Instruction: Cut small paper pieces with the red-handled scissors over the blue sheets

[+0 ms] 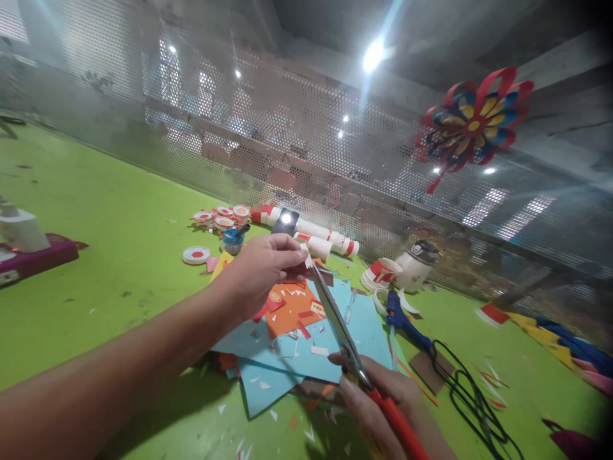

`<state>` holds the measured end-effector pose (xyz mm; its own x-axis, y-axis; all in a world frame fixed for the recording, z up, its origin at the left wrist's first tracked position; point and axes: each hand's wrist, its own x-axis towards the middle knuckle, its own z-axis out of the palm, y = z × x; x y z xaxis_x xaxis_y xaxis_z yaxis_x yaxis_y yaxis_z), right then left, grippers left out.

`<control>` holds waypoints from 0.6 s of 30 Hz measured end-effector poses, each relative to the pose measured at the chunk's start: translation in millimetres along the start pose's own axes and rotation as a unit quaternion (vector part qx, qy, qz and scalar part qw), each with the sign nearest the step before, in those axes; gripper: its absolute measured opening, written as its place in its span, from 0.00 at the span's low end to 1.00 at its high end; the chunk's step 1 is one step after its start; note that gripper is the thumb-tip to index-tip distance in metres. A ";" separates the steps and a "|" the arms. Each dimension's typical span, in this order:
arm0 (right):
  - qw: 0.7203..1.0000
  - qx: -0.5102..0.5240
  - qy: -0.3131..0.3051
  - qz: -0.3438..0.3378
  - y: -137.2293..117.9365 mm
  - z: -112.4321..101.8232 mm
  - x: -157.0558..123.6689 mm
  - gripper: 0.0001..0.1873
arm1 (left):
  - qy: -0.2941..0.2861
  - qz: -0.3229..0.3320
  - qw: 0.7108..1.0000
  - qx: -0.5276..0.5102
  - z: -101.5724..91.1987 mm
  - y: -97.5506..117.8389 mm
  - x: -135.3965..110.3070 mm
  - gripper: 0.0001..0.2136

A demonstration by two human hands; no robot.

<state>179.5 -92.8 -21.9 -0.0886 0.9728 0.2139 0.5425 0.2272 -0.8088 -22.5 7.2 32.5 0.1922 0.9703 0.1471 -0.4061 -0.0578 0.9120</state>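
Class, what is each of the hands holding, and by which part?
The left hand pinches a small white paper piece by one edge; the right hand grips the scissors by their red handle.

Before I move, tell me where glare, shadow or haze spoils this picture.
In the head view, the ceiling lamp flares into a streak; in that view, haze softens the mesh screen; in the same view, shadow darkens the green table below the left forearm, and the upper right corner falls black; the scissors look fairly clear there.
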 end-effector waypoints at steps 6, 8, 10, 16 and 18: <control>1.000 0.006 -0.026 0.005 3.0 -1.6 -1.0 0.24 | 0.001 0.000 1.000 0.000 0.0 0.5 -0.9 0.06; 1.000 0.006 -0.023 0.010 5.7 -1.2 -1.3 0.24 | 0.002 0.001 1.000 -0.002 -0.3 0.1 -0.6 0.06; 1.000 0.001 -0.027 0.007 7.2 -1.0 -1.2 0.23 | 0.006 -0.001 1.000 -0.004 -0.2 0.0 -0.2 0.06; 0.999 -0.012 -0.031 0.001 4.4 -2.8 -0.3 0.23 | -0.001 -0.010 1.000 -0.013 0.3 1.1 -0.2 0.07; 0.998 -0.044 -0.031 -0.013 3.7 -3.9 0.1 0.20 | -0.002 -0.009 1.000 -0.016 -0.1 1.5 -0.2 0.08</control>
<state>184.7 -92.0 -22.7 -0.1534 0.9683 0.1972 0.6108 0.2498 -0.7514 -23.3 7.0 33.8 0.2039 0.9700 0.1321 -0.4302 -0.0324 0.9022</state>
